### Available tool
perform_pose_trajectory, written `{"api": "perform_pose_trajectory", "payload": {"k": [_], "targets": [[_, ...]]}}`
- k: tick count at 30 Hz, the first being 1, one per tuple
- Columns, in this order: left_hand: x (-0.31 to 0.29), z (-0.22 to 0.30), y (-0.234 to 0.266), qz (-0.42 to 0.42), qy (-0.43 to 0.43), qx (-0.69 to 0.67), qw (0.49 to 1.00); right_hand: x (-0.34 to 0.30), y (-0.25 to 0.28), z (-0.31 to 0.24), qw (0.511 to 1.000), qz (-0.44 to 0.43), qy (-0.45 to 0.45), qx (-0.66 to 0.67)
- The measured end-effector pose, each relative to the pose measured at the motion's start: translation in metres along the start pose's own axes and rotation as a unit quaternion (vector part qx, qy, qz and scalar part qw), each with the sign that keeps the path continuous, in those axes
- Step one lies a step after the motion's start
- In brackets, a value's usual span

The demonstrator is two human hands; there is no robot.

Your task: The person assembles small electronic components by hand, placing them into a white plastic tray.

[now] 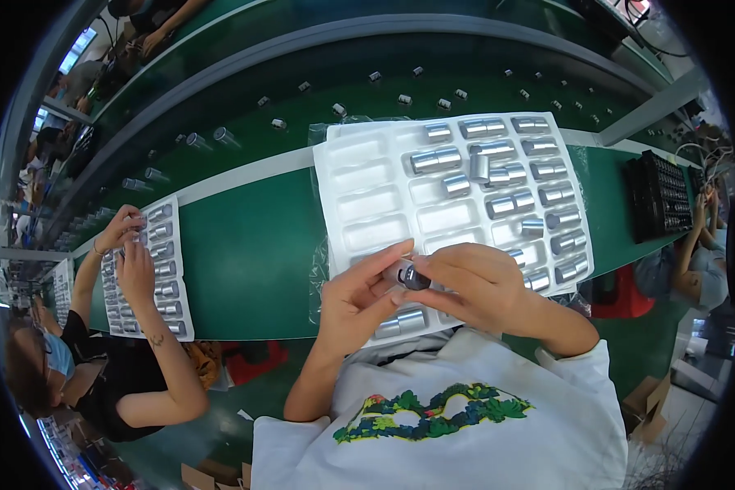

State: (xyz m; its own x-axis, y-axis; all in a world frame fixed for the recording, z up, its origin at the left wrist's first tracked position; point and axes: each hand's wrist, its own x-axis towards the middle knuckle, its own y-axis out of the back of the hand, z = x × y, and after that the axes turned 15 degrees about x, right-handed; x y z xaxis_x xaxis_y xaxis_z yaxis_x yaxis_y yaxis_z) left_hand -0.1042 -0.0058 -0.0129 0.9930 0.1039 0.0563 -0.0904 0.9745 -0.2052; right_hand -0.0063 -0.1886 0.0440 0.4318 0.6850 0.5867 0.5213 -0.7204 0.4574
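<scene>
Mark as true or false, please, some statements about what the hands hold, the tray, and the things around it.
1. The fingers of the left hand and right hand are on one small cylinder. True.
2. Silver cylinders lie in the white tray. True.
3. A black crate stands to the left of the white tray. False: the black crate is on its right.
4. At the left, a co-worker has both hands at another tray. True.
5. The person's shirt is plain black. False: the shirt is white with a colourful print.
</scene>
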Motion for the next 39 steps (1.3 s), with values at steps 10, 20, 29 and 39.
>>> {"api": "perform_pose_trajectory", "payload": {"k": [10,20,29,39], "targets": [[0.002,0.004,-0.012,0.048,0.055,-0.006,0.997,0.028,0.006,0.007,0.983,-0.153,0.08,-0.057],[-0.008,0.023,0.024,-0.042,-0.003,0.203,0.978,0.055,0.023,-0.002,0.947,-0.221,-0.189,0.14],[-0.009,0.031,0.037,-0.07,0.002,0.234,0.97,0.038,0.003,0.007,0.98,-0.184,-0.011,0.071],[0.007,0.007,0.026,0.013,-0.329,0.204,0.922,0.012,-0.043,-0.027,0.968,-0.176,0.168,-0.053]]}}
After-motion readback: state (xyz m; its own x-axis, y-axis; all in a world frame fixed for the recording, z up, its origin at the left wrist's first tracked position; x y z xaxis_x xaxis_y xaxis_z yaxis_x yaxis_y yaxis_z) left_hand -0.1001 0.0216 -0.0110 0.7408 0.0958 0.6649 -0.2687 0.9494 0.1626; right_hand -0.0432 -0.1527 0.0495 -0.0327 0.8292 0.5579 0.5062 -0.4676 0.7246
